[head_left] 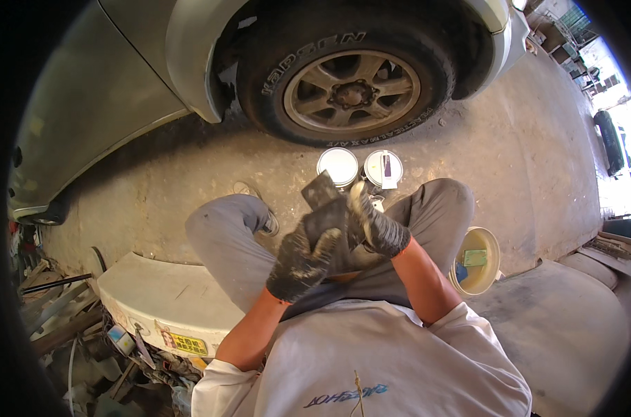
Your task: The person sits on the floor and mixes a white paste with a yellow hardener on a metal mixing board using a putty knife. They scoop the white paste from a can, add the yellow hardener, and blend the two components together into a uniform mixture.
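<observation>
Dark-grey sheet [320, 191], gloved left hand [303, 264] and right hand [379, 226] both clamped on it

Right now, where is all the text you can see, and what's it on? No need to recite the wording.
Tire: pale lettering around the sidewall, legible.
White shirt: dark and blue lettering, upside down in view.
Yellow sticker on the pale curved panel: dark characters, too small to read surely.
White card on the right-hand can's lid: too small to read.

Left hand [303, 263], right hand [380, 226] hold dark sheet [319, 192], possibly folded
</observation>
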`<action>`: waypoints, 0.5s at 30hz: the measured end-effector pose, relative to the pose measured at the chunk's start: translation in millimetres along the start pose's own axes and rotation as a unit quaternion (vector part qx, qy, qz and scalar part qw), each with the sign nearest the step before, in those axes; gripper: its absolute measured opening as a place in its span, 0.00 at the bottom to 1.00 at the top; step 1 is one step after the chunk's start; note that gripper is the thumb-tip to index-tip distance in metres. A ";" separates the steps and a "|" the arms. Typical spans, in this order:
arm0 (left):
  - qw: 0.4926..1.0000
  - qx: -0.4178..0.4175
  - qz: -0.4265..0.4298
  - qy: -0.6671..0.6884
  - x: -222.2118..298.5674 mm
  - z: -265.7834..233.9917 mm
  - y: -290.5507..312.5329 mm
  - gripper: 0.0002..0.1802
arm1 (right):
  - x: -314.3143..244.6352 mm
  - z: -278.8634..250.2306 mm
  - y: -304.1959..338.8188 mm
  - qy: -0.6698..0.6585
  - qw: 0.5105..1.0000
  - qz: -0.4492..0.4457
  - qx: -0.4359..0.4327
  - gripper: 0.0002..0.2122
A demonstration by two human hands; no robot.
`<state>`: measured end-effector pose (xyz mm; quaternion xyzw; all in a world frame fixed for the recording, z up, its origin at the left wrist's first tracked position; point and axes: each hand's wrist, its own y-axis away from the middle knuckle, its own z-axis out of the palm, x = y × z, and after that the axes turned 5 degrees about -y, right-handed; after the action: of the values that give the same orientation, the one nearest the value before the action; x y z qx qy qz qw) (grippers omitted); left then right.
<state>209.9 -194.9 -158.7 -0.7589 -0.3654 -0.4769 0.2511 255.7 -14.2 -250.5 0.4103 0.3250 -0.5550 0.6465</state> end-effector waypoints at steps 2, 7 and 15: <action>0.999 -0.030 0.030 -0.013 -0.4 9.4 6.7 0.19 | -5.5 2.3 -5.2 -0.150 0.986 0.070 0.025 0.30; 0.999 0.005 0.052 0.011 0.6 16.5 13.6 0.17 | -35.1 9.4 -20.5 -0.402 0.909 0.007 -0.108 0.32; 0.939 0.215 -0.145 0.226 -22.6 2.2 13.0 0.19 | -55.8 28.6 -29.2 -0.114 0.950 -0.104 0.272 0.17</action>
<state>215.1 -208.2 -180.6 -0.4985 -0.4986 -0.5771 0.4122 216.3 -16.0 -193.6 0.4685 0.1270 -0.7294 0.4821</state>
